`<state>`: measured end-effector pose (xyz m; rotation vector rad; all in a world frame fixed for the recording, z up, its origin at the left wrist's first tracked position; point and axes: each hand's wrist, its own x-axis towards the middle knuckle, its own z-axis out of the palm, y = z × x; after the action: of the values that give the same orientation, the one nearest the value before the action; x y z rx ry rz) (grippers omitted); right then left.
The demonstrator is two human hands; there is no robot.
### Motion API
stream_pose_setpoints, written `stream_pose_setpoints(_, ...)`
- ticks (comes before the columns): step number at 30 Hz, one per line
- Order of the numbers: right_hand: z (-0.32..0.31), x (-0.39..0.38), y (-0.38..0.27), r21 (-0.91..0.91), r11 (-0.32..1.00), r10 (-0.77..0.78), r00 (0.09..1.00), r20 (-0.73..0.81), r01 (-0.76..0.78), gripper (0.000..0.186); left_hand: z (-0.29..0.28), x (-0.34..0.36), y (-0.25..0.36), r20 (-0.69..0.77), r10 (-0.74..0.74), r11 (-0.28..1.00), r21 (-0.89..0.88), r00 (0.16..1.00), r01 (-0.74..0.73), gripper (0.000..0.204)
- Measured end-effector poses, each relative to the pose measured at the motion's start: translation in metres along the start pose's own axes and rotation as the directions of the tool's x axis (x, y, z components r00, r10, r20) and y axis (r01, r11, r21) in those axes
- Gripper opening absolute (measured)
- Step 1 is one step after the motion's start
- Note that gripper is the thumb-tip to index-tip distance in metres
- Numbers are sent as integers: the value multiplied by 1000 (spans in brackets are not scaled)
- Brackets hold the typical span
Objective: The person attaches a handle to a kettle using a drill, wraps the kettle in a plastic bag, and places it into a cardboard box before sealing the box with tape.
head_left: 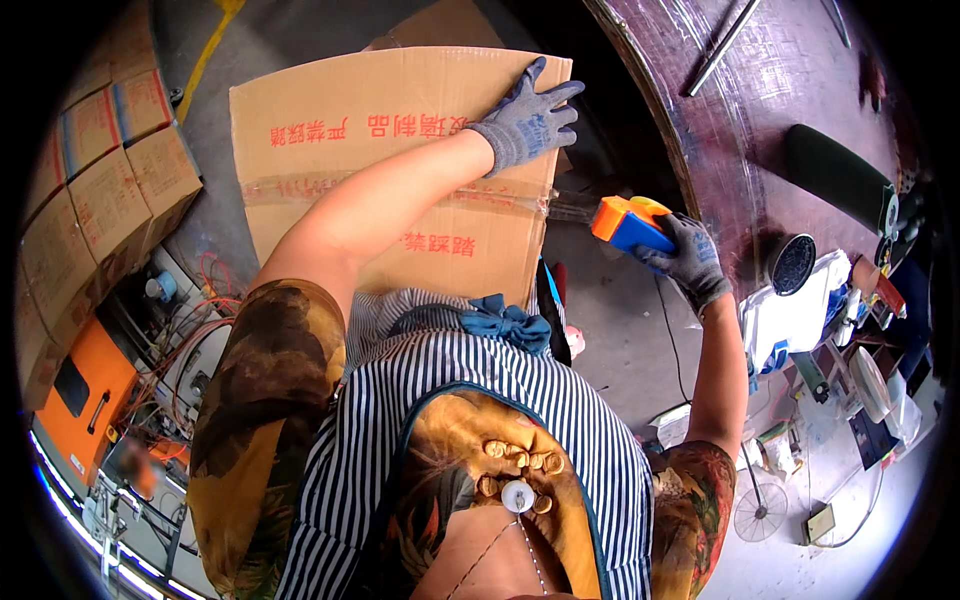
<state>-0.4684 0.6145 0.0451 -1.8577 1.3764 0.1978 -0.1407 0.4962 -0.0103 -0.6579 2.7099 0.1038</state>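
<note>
A large brown cardboard carton (310, 105) with red print lies in front of me. My left hand (522, 122), in a grey and dark blue work glove, rests flat on its top near the far right corner, fingers spread. Just past the carton's right edge, my right hand (692, 260), gloved alike, is closed round an orange and blue tape dispenser (632, 226). A strip of clear packing tape (572, 210) runs from the dispenser to that edge. More tape (290, 190) covers the seam across the carton's top.
Stacked cartons (110, 205) stand at the left, above an orange machine (88, 395) and loose cables. At the right is a big round dark table (745, 130) with a metal rod (722, 48), a black cup (791, 263) and a white bag. A floor fan (761, 512) stands lower right.
</note>
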Motion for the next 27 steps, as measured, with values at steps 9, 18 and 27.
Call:
stream_pose_setpoints(9,82,61,-60,-321,947,-19,997,-81,-8,51,10,-3,1,-200,-3,996,-84,980,-14,34)
stream_pose_setpoints(18,116,76,-115,-336,861,348,924,-156,-381,49,46,-70,75,-276,317,881,-269,907,-390,30)
stream_pose_setpoints(27,85,14,-58,214,859,512,765,-390,-466,59,-1,-38,86,-83,311,921,-221,947,-321,57)
